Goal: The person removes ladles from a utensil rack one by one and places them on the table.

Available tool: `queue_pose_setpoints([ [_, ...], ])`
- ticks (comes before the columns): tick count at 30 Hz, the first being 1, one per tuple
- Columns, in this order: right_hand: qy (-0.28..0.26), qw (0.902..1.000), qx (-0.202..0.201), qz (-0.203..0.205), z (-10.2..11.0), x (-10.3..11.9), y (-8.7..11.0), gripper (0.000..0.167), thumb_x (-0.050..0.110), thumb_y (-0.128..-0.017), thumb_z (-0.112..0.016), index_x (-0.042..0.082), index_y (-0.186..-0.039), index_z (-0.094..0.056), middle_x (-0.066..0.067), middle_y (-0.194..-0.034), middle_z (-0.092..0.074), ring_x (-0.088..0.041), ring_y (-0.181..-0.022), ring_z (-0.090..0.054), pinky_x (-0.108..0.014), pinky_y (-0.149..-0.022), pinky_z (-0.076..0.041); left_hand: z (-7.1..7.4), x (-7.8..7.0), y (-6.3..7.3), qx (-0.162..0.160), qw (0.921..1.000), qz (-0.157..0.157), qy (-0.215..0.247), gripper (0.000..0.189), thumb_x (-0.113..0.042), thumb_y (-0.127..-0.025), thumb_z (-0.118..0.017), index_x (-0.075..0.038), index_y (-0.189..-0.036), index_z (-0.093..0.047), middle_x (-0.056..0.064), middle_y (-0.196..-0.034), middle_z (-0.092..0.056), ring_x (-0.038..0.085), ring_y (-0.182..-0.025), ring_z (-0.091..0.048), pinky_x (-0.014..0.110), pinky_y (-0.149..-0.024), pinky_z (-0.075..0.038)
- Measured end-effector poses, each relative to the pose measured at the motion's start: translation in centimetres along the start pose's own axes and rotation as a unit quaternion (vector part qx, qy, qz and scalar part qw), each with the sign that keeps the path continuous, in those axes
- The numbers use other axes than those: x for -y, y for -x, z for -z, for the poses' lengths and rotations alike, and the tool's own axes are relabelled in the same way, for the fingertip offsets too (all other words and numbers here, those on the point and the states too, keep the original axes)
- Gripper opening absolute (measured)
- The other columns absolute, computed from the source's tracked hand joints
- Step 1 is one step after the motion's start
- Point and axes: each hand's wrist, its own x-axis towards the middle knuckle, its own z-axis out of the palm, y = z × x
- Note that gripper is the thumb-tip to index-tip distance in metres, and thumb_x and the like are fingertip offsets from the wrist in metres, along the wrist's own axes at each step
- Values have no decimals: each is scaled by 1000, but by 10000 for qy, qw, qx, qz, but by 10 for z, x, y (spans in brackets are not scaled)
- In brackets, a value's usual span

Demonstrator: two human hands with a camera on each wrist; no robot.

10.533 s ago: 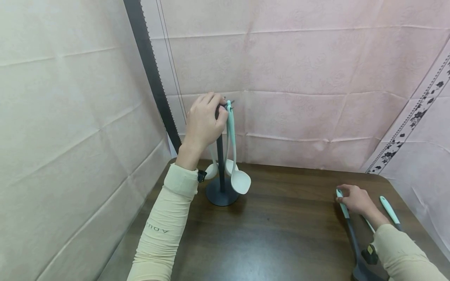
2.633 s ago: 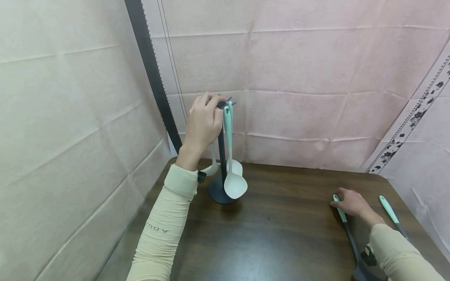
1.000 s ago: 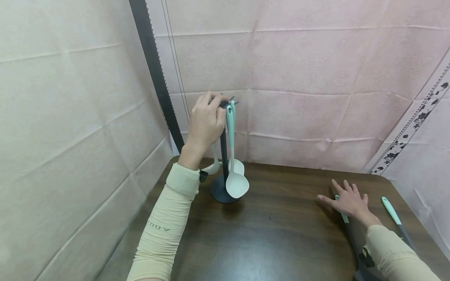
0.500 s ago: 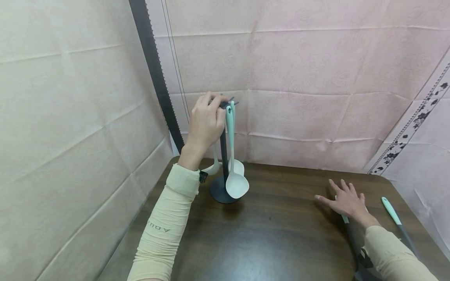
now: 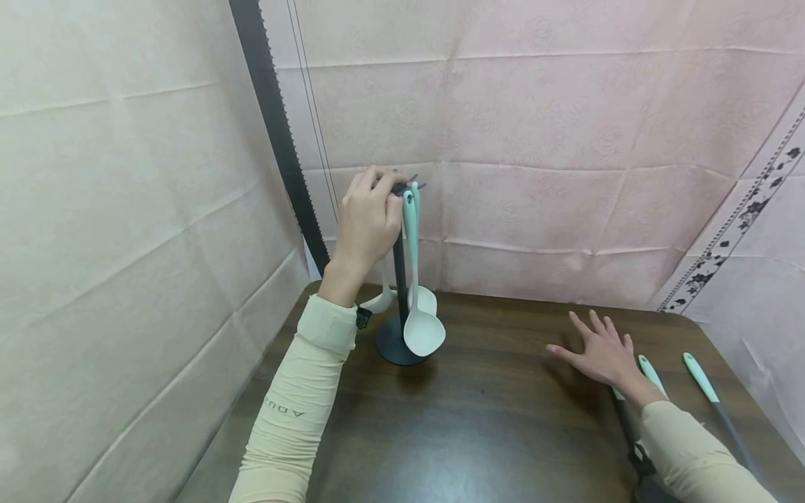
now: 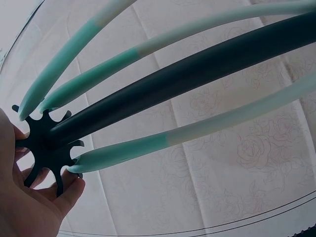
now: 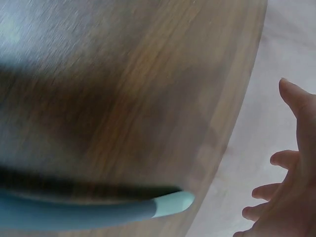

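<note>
My left hand (image 5: 367, 216) grips the hooked top of a dark utensil stand (image 5: 391, 344), its fingers curled around the hooks (image 6: 47, 143) in the left wrist view. From the hooks hang a white spoon-like utensil (image 5: 424, 332) with a mint handle, another white utensil (image 5: 428, 300) behind it, and a ladle-like one (image 5: 381, 302) left of the pole. At the right, my right hand (image 5: 604, 356) hovers with spread fingers, holding nothing. Beneath its wrist lies a dark utensil (image 5: 625, 423) with a mint handle end, its head partly hidden by the sleeve.
Two more mint handles lie on the brown table (image 5: 503, 419): one handle (image 5: 652, 374) beside the right wrist, and a dark-shafted utensil (image 5: 701, 377) near the right edge. Pale patterned cloth (image 5: 534, 140) hangs behind and at both sides.
The stand's top has turned, shifting the hanging utensils round the pole. My right hand has let go of the dark utensil's mint handle, spread its fingers and moved left and away from me.
</note>
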Motion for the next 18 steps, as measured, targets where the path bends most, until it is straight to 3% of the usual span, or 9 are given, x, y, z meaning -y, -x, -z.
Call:
queue_pose_setpoints([
  [18, -73, 9987, -244, 434, 7, 47, -4, 104, 75, -93, -60, 12, -169, -25, -31, -172, -13, -60, -154, -10, -85, -112, -9, 0, -1, 1, -29, 10000, -24, 24, 42, -18, -101, -42, -9, -125, -75, 9, -124, -67, 27, -107, -58, 42, -85, -52],
])
